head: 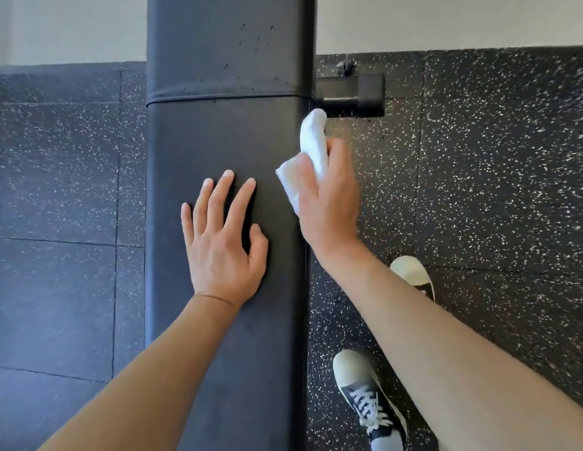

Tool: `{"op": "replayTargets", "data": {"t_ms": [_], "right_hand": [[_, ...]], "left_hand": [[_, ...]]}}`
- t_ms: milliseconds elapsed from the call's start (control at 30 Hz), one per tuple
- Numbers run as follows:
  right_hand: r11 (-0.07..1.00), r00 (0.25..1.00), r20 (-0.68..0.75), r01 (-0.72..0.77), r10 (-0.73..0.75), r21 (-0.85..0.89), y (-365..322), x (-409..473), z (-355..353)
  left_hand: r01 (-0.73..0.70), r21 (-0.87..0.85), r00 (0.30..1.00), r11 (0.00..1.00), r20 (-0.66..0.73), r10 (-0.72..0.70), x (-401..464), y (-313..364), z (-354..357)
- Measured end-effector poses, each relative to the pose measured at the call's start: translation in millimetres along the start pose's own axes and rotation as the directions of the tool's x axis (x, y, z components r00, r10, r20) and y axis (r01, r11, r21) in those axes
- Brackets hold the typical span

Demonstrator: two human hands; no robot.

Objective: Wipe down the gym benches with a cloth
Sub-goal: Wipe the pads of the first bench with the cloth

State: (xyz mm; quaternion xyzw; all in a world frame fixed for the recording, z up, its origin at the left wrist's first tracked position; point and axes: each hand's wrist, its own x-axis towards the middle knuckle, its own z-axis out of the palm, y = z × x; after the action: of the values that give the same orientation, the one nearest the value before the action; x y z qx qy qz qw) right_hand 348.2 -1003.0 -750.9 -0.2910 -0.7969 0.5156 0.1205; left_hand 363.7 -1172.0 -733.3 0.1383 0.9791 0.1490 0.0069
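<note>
A long black padded gym bench runs from the bottom of the view up to the far wall, with a seam across it near the top. My left hand rests flat on the pad, fingers spread. My right hand grips a white cloth at the bench's right edge. The cloth sticks up past my fingers along that edge. Small droplets or specks dot the far section of the pad.
Speckled black rubber floor tiles lie on both sides of the bench. A black bench foot juts out to the right beside the seam. My two shoes stand to the right of the bench. A pale wall is at the far end.
</note>
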Motion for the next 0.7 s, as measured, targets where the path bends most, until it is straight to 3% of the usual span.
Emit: {"op": "replayTargets", "data": {"t_ms": [133,300,433,567,700], "right_hand": [[0.989,0.991,0.004,-0.132,0.132,0.074,20.6,-46.2,-4.4],[0.984,0.985,0.069,-0.164,0.159,0.068,32.2,-92.2,-17.1],[0.989,0.986,0.124,-0.119,0.108,0.088,21.4,-53.5,-17.8],[0.986,0.990,0.050,-0.136,0.132,0.096,4.1,26.8,3.7],[0.990,0.993,-0.014,-0.112,0.113,0.083,6.6,30.2,13.5]], "left_hand": [[-0.011,0.000,1.000,1.000,-0.002,0.011,-1.5,-2.0,0.4],[-0.012,0.017,1.000,1.000,0.000,0.012,0.6,-1.7,2.1],[-0.014,0.018,1.000,1.000,-0.002,0.014,0.1,-2.0,2.3],[-0.017,0.014,1.000,1.000,-0.010,0.017,-0.9,-3.0,2.7],[-0.019,0.013,1.000,1.000,-0.012,0.019,0.0,-2.6,3.3]]}}
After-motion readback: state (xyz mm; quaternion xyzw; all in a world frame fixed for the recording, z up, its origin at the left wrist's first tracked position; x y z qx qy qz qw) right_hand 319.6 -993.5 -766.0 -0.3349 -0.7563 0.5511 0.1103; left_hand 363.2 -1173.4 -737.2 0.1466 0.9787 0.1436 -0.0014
